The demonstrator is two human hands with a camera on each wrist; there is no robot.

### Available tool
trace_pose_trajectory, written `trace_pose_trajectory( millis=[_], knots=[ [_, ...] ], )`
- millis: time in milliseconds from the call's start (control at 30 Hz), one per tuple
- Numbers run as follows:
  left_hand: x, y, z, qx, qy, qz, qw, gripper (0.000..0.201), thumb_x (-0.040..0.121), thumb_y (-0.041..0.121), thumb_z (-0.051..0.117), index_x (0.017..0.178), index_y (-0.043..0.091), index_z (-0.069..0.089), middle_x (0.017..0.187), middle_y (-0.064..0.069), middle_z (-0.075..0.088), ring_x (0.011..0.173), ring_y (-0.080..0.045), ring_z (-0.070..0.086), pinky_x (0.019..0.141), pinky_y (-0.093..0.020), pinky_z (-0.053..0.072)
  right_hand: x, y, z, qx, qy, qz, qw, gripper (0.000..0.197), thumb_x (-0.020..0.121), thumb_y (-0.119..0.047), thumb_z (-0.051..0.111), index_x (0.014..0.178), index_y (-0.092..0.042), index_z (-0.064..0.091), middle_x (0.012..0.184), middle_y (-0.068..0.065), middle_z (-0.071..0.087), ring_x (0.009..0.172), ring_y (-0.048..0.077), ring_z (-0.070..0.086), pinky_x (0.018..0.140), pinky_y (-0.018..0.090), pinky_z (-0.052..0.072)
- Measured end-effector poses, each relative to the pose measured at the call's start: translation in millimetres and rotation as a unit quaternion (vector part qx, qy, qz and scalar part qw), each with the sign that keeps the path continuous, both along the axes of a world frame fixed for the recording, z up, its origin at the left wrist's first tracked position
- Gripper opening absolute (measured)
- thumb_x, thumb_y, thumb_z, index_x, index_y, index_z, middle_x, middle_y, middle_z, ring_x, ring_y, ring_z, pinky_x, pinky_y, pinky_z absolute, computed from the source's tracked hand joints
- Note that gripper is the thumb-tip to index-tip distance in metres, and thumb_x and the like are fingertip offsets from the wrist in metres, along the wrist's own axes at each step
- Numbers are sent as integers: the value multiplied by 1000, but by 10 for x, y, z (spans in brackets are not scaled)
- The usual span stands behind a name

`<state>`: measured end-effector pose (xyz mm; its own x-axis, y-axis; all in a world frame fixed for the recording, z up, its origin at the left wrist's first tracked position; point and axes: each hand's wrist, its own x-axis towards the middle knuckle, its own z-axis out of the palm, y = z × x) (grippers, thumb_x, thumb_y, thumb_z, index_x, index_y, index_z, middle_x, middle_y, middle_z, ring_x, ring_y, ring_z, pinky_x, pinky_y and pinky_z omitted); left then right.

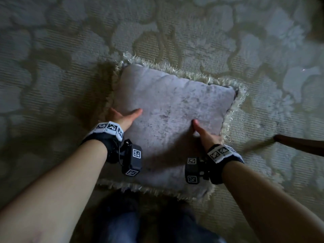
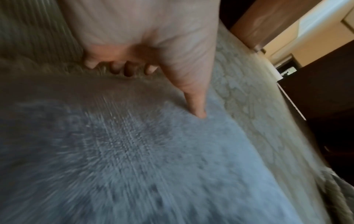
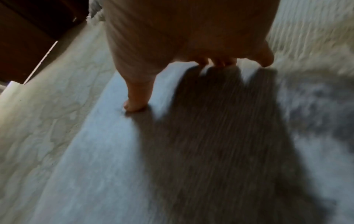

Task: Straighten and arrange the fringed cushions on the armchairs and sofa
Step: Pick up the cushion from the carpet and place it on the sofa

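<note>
As hands [image 1: 122, 117] [image 1: 206, 135] grip edges, cushion [image 1: 166, 106] between (thumbs atop)

Grey fringed cushion [image 1: 171, 109] held at both sides

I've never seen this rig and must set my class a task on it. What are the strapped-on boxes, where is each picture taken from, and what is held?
No machine: each grip is a person's bare hand. The head camera looks down on the left grip and right grip; the black boxes on the wrists are cameras, giving the two close-ups. Both grips hold one grey fringed cushion by opposite edges, thumbs on its face, above a floral-patterned surface. Whether it rests there is unclear.
</note>
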<state>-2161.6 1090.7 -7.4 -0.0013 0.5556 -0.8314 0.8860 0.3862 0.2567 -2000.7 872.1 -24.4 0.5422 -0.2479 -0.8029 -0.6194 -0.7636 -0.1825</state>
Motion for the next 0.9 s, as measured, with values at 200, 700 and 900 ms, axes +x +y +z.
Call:
trace_pose_trajectory(
  millis=[200, 700, 900],
  knots=[
    [192, 29, -117, 86, -27, -60, 994, 73, 89, 51, 55, 135, -5, 44, 139, -19, 50, 126, -34, 50, 103, -34, 37, 190, 40, -58, 8, -49, 49, 998, 85, 75, -59, 68, 138, -7, 47, 139, 14, 52, 126, 29, 53, 105, 26, 38],
    [1493, -391, 4128, 146, -129, -257, 947, 63, 95, 48, 43, 133, -2, 49, 140, -25, 48, 128, -39, 47, 105, -37, 37, 930, -867, 4429, 69, -256, -161, 951, 55, 75, -40, 73, 121, -13, 58, 118, 10, 66, 110, 29, 62, 83, 23, 39],
    [2106, -1481, 5897, 153, -210, -375, 890, 64, 94, 51, 43, 122, -4, 58, 130, -31, 54, 120, -44, 51, 98, -39, 39, 764, -2176, 6300, 72, -358, -316, 876, 55, 74, -36, 75, 124, -19, 61, 122, 6, 66, 116, 27, 60, 95, 26, 43]
  ],
)
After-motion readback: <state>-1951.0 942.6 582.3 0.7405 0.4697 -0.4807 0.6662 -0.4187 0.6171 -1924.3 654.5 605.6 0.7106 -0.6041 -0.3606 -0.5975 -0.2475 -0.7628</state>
